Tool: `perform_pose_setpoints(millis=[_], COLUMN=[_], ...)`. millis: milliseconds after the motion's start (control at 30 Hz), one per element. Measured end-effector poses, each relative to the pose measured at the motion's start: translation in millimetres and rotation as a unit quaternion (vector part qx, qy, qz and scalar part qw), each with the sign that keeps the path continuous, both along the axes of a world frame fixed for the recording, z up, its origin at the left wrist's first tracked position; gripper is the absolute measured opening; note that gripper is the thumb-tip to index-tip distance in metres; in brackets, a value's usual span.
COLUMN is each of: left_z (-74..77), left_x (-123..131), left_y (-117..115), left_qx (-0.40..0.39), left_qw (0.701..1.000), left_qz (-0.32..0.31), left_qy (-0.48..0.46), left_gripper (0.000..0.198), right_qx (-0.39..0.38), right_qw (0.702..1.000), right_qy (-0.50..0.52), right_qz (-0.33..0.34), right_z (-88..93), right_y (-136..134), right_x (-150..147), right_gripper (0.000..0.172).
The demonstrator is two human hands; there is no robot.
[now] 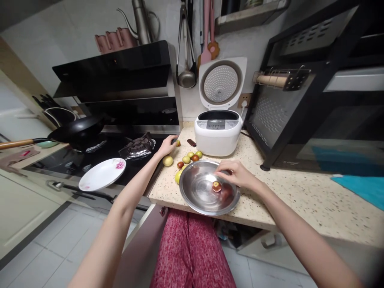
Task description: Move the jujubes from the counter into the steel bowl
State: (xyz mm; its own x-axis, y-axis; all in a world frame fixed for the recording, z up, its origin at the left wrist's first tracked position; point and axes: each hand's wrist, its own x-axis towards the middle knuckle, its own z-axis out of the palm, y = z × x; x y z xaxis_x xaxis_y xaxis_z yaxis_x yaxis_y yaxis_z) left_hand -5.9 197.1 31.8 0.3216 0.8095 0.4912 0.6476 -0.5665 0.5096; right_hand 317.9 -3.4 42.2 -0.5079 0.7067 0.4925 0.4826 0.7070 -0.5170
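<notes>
A steel bowl (198, 196) sits at the front edge of the speckled counter (294, 192). One small red-and-yellow fruit (216, 186) lies inside it. My right hand (235, 174) hovers over the bowl just above that fruit, fingers loosely curled, holding nothing I can see. Several small green, yellow and red fruits (186, 159) lie on the counter behind the bowl. My left hand (168, 146) reaches to the far left of this pile and is closed around a small fruit (178, 143) near the stove edge.
An open white rice cooker (218, 136) stands behind the fruits, a dark small object (191, 142) beside it. A black rack (300, 92) fills the right. At left are the stove (114, 148), a black wok (78, 130) and a white plate (102, 174).
</notes>
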Motion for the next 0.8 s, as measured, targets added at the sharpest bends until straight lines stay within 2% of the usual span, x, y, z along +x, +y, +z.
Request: perform_pose_setpoints(millis=[100, 200, 333, 467, 567, 667, 700, 767, 800], left_z=[-3.6, -8.1, -9.4, 2.2, 16.7, 29.4, 32.4, 36.1, 36.9], left_x=[5, 9, 15, 19, 23, 28, 30, 34, 37], left_y=[26, 39, 45, 37, 13, -32, -51, -89, -107], left_qx=[-0.027, -0.053, -0.069, -0.046, -0.004, 0.034, 0.042, 0.042, 0.034], left_qw=[0.999, 0.995, 0.991, 0.994, 0.998, 0.999, 0.997, 0.983, 0.977], left_qz=[0.008, 0.013, 0.027, 0.033, 0.020, -0.025, -0.058, -0.169, -0.200], left_qy=[0.046, 0.089, 0.114, 0.096, 0.059, 0.021, 0.006, -0.058, -0.071], left_gripper=[0.026, 0.024, 0.030, 0.017, 0.021, 0.029, 0.031, 0.033, 0.033], right_qx=[0.009, 0.013, 0.013, 0.017, 0.017, 0.022, 0.023, 0.024, 0.024], right_qw=[1.000, 1.000, 1.000, 1.000, 1.000, 0.999, 0.999, 0.999, 0.999], right_qy=[-0.003, -0.007, -0.005, -0.001, 0.005, 0.011, 0.011, 0.010, 0.010], right_qz=[0.005, 0.013, 0.015, 0.012, 0.014, 0.021, 0.022, 0.023, 0.022], right_z=[0.4, 0.2, -0.6, -1.1, -0.7, 0.3, 0.6, 0.9, 0.9], right_y=[0, 0, 0, 0, -1, -1, -1, -1, -1], right_x=[-1, -1, -1, -1, -1, 0, 0, 1, 2], right_gripper=[0.027, 0.027, 0.025, 0.025, 0.024, 0.023, 0.022, 0.020, 0.020])
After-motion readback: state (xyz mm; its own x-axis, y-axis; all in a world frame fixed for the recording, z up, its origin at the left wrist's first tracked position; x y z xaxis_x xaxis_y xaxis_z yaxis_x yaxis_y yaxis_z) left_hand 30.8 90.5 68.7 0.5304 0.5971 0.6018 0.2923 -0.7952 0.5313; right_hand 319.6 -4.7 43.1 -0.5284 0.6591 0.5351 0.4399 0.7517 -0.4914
